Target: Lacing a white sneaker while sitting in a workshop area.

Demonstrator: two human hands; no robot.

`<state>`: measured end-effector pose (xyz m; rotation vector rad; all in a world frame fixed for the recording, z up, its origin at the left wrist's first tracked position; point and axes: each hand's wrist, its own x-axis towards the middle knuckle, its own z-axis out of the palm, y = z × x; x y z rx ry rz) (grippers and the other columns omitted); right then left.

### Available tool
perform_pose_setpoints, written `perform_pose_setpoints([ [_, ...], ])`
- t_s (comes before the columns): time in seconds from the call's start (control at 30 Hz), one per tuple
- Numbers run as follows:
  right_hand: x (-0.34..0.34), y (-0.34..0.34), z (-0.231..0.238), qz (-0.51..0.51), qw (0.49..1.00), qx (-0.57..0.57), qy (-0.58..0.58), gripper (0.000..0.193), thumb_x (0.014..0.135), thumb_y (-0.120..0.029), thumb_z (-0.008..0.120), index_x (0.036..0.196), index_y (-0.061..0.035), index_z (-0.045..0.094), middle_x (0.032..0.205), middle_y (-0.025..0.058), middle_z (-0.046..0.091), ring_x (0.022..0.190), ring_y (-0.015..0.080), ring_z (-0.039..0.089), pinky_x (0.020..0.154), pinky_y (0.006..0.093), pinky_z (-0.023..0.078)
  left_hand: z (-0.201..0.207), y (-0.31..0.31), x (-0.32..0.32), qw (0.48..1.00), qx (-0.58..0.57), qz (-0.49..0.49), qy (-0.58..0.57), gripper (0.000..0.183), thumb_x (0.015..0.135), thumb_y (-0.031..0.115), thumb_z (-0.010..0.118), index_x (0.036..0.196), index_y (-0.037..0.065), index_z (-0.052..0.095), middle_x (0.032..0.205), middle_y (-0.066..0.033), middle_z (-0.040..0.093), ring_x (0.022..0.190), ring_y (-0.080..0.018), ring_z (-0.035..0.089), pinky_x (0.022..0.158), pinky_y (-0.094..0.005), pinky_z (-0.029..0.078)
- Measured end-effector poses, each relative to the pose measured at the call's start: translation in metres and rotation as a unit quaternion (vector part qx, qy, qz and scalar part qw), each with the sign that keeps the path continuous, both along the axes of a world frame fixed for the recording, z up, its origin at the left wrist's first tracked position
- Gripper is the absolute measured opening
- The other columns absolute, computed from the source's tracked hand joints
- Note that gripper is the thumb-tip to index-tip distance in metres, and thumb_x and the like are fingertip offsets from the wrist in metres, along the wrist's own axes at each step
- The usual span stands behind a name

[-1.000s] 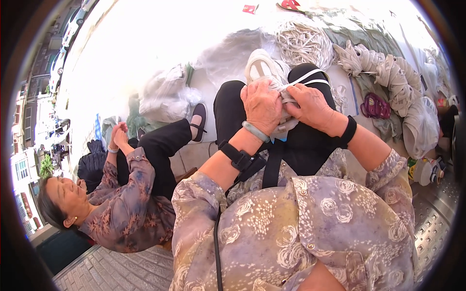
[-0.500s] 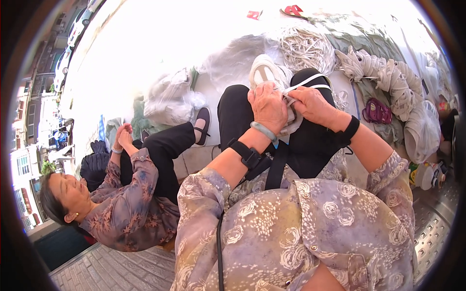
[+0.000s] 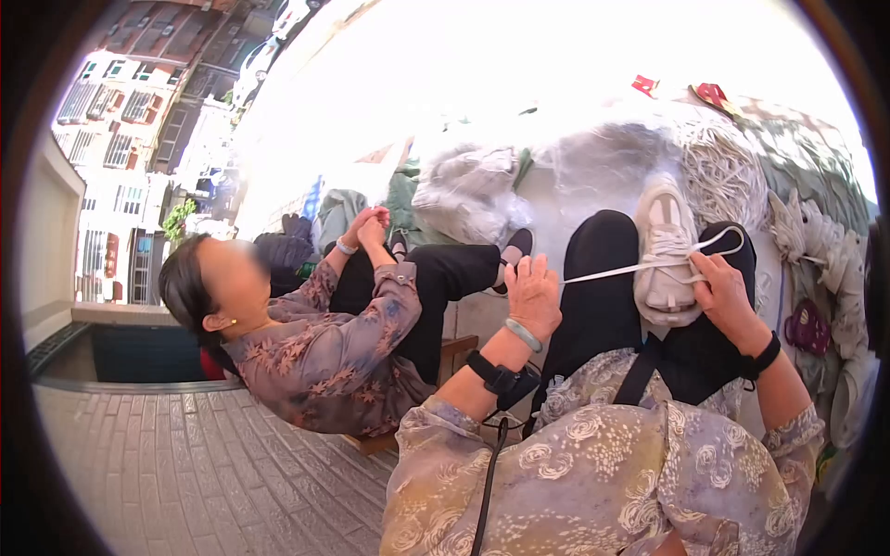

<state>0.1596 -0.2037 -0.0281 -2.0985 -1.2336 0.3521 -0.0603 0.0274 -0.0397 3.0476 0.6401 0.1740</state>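
Observation:
A white sneaker with beige panels rests between my knees, its toe pointing away from me. My left hand is off to the left of the shoe, fingers closed on a white shoelace that runs taut back to the sneaker. On the shoe's right side, my right hand pinches lace beside the eyelets. From there a loose white loop arches up over my right knee. The fingertips of both hands are partly hidden, but the lace shows at each.
Another person sits at my left with hands clasped. Beyond my knees lie a heap of white laces and plastic bags. At the right are bundled pale shoes or laces and a purple item. Brick paving lies lower left.
My left hand has drawn away from the shoe to the left, stretching the lace. My right hand stays by the shoe. The whole view has swung left.

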Motion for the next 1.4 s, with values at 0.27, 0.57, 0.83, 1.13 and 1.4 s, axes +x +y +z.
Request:
perform_pose_setpoints([
  [0.27, -0.004, 0.006, -0.007, 0.039, 0.999, 0.022, -0.003, 0.036, 0.073, -0.002, 0.048, 0.107, 0.0043, 0.054, 0.079, 0.0179, 0.052, 0.071, 0.0332, 0.053, 0.066, 0.0384, 0.042, -0.001, -0.001, 0.001, 0.996, -0.067, 0.056, -0.023, 0.023, 0.065, 0.011, 0.06, 0.087, 0.006, 0.06, 0.1, -0.0106, 0.05, 0.103, -0.03, 0.044, 0.09, -0.0495, 0.03],
  [0.57, -0.007, 0.016, 0.004, 0.039, 0.996, -0.074, -0.008, 0.038, 0.077, -0.006, 0.052, 0.113, 0.0039, 0.05, 0.088, 0.0205, 0.053, 0.08, 0.0364, 0.054, 0.07, 0.0395, 0.043, 0.0, -0.035, 0.08, 0.97, -0.177, -0.125, -0.111, 0.023, 0.068, 0.019, 0.062, 0.087, 0.007, 0.063, 0.103, -0.0114, 0.052, 0.105, -0.0304, 0.043, 0.098, -0.0518, 0.026],
  [0.83, -0.004, 0.013, -0.001, 0.066, 0.993, -0.097, -0.026, 0.04, 0.077, -0.003, 0.053, 0.115, 0.0047, 0.047, 0.09, 0.0215, 0.051, 0.081, 0.0391, 0.052, 0.071, 0.0418, 0.042, -0.014, -0.045, 0.088, 0.978, -0.149, -0.124, -0.082, 0.017, 0.068, 0.017, 0.058, 0.078, 0.005, 0.065, 0.086, -0.0112, 0.056, 0.094, -0.0279, 0.05, 0.098, -0.0526, 0.026],
  [1.13, -0.002, 0.015, 0.001, 0.07, 0.992, -0.102, -0.029, 0.042, 0.075, -0.003, 0.056, 0.115, 0.0048, 0.047, 0.091, 0.0212, 0.051, 0.084, 0.0395, 0.052, 0.073, 0.0429, 0.042, -0.006, -0.044, 0.091, 0.976, -0.18, -0.113, -0.045, 0.019, 0.066, 0.015, 0.059, 0.08, 0.004, 0.065, 0.084, -0.0114, 0.059, 0.094, -0.0265, 0.051, 0.098, -0.0539, 0.026],
  [1.4, -0.004, 0.02, 0.01, 0.055, 0.994, -0.093, 0.019, 0.043, 0.072, -0.006, 0.058, 0.113, 0.0039, 0.048, 0.09, 0.0195, 0.051, 0.083, 0.0367, 0.052, 0.073, 0.04, 0.042, -0.004, -0.047, 0.088, 0.979, -0.169, -0.116, -0.02, 0.021, 0.066, 0.015, 0.059, 0.084, 0.004, 0.065, 0.086, -0.0112, 0.06, 0.098, -0.0272, 0.05, 0.099, -0.0552, 0.024],
])
